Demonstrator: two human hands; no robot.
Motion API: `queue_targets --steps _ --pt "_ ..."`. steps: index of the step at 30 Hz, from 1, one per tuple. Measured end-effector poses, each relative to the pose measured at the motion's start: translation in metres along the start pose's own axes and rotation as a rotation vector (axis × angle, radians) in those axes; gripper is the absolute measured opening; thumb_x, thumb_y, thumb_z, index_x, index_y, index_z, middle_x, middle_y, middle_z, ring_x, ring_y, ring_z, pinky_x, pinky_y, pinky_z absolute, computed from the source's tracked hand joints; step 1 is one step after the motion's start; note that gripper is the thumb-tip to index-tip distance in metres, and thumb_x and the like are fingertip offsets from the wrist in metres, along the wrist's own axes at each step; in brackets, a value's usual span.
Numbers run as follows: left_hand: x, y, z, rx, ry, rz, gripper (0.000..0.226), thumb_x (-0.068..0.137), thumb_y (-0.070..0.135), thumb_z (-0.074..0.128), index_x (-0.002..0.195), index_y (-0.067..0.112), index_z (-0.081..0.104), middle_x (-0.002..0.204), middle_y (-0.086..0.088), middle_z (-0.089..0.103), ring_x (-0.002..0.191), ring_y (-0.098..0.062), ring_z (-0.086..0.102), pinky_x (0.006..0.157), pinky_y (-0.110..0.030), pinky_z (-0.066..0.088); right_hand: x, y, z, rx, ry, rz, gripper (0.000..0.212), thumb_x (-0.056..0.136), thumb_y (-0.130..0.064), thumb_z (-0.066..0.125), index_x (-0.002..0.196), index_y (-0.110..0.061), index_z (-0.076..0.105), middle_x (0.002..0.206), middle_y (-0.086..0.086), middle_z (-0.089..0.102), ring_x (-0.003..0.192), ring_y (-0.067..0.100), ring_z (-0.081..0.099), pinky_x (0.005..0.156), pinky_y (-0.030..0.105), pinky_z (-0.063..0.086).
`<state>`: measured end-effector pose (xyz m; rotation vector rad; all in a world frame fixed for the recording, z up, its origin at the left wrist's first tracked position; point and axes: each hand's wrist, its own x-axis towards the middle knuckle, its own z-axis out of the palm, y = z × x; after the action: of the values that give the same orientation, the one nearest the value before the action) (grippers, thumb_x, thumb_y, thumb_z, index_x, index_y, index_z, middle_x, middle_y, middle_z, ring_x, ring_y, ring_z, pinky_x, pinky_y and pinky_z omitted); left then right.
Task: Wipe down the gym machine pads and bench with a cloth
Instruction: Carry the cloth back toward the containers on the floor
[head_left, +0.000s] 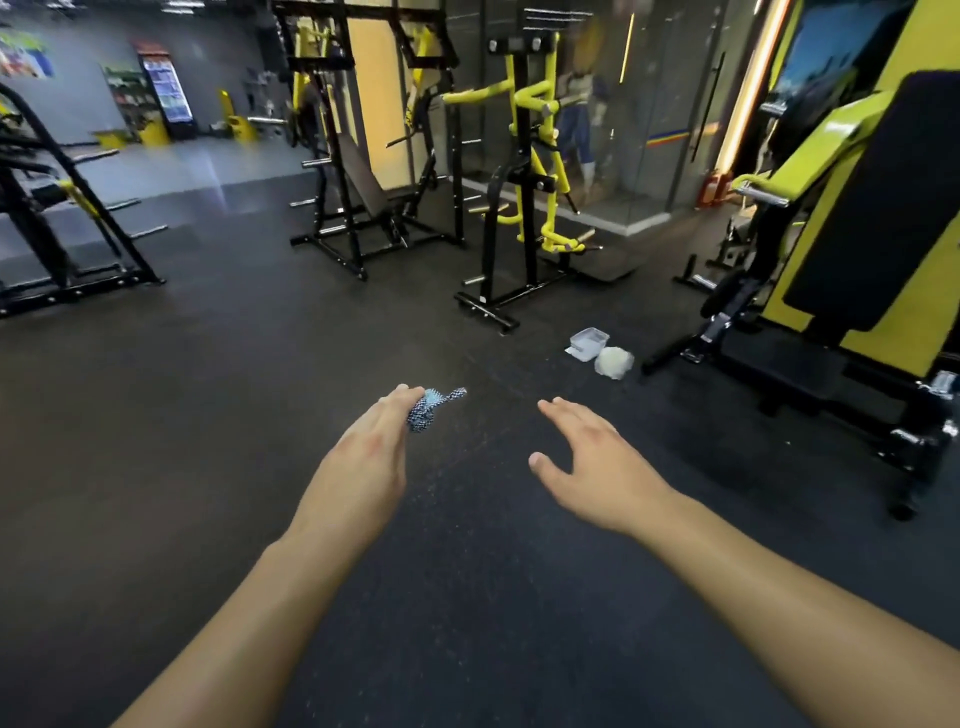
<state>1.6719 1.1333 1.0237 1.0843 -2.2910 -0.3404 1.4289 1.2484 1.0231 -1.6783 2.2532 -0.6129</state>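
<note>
Left hand (376, 441) grips a bunched cloth (428, 408); right hand (587, 457) open, holding nothing. Clear container (589, 343) and white bundle (614, 362) lie on floor (208, 415) at one o'clock, beside the padded machine (872, 208).

A commercial gym: black-and-yellow steel weight machines (530, 171) with black padded backrests (878, 208) stand across a dark speckled rubber floor (260, 364).

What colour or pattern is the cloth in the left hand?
The cloth, held by the left hand, is light blue with a dark-and-white checked weave, seen in the head view.
</note>
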Motion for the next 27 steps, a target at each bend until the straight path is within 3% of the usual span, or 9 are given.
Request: queue_targets --steps 7,11,14,22,27 --pt "0.105 0.039 0.072 -0.047 -0.055 0.051 0.045 0.11 0.017 0.038 0.15 0.034 0.043 0.158 0.014 0.043 0.142 -0.009 0.044 0.108 -0.025 0.038 0.068 0.083 -0.042 0.012 0.04 0.093 0.069 0.101 -0.051 0.049 0.161 -0.034 0.021 0.168 -0.014 0.016 0.154 0.006 0.012 0.122 0.028 0.017" --pt "0.156 0.036 0.102 -0.068 -0.092 0.068 0.044 0.109 0.017 0.039 0.15 0.032 0.044 0.153 0.014 0.048 0.137 -0.011 0.048 0.102 -0.022 0.038 0.111 0.113 -0.045 0.012 0.049 0.146 0.07 0.1 -0.052 0.05 0.161 -0.034 0.02 0.168 -0.013 0.017 0.154 0.007 0.013 0.123 0.028 0.017" --pt "0.195 0.017 0.12 -0.102 -0.102 0.072 0.041 0.108 0.016 0.042 0.147 0.026 0.049 0.145 0.012 0.056 0.13 -0.014 0.054 0.1 -0.021 0.04 0.15 0.124 -0.039 0.039 0.069 0.188 0.071 0.1 -0.053 0.05 0.161 -0.034 0.02 0.168 -0.014 0.017 0.154 0.007 0.013 0.124 0.029 0.018" --pt "0.346 -0.043 0.16 -0.156 -0.183 0.116 0.041 0.108 0.019 0.041 0.147 0.029 0.049 0.147 0.012 0.054 0.138 -0.017 0.05 0.108 -0.033 0.043 0.285 0.127 -0.039 0.033 0.162 0.258 0.072 0.1 -0.053 0.049 0.161 -0.033 0.018 0.168 -0.012 0.017 0.155 0.007 0.011 0.126 0.031 0.016" --pt "0.46 -0.072 0.188 -0.176 -0.218 0.214 0.041 0.108 0.018 0.041 0.146 0.029 0.049 0.148 0.012 0.054 0.14 -0.015 0.047 0.109 -0.032 0.042 0.37 0.142 -0.062 -0.022 0.242 0.33 0.071 0.101 -0.051 0.05 0.162 -0.032 0.019 0.168 -0.012 0.018 0.155 0.008 0.011 0.126 0.03 0.016"
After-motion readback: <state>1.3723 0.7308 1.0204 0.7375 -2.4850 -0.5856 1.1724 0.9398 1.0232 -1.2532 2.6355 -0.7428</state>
